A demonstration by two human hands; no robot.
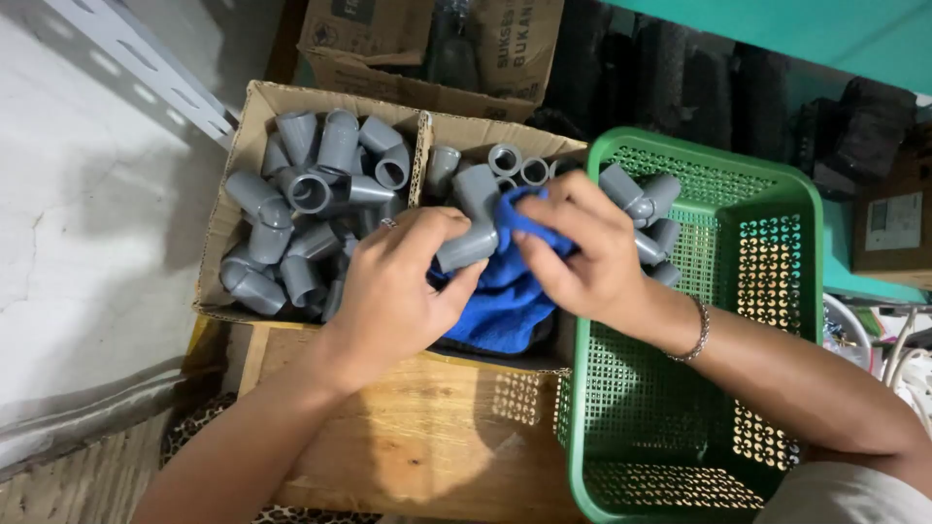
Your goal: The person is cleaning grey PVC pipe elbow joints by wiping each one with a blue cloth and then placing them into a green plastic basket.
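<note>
My left hand point(393, 286) grips a grey plastic elbow pipe fitting point(473, 228) over the right half of a cardboard box point(254, 105). My right hand point(582, 252) presses a blue cloth point(505, 296) against that fitting; the cloth hangs down below both hands. A ring shows on my left hand and a bracelet on my right wrist. The box is divided in two and holds several more grey fittings point(311, 209) on the left side.
A green perforated plastic basket point(777, 252) stands to the right with a few grey fittings point(646, 209) in its far left corner. A wooden board point(427, 437) lies under the box. Brown cartons point(427, 44) sit behind; a pale wall is at left.
</note>
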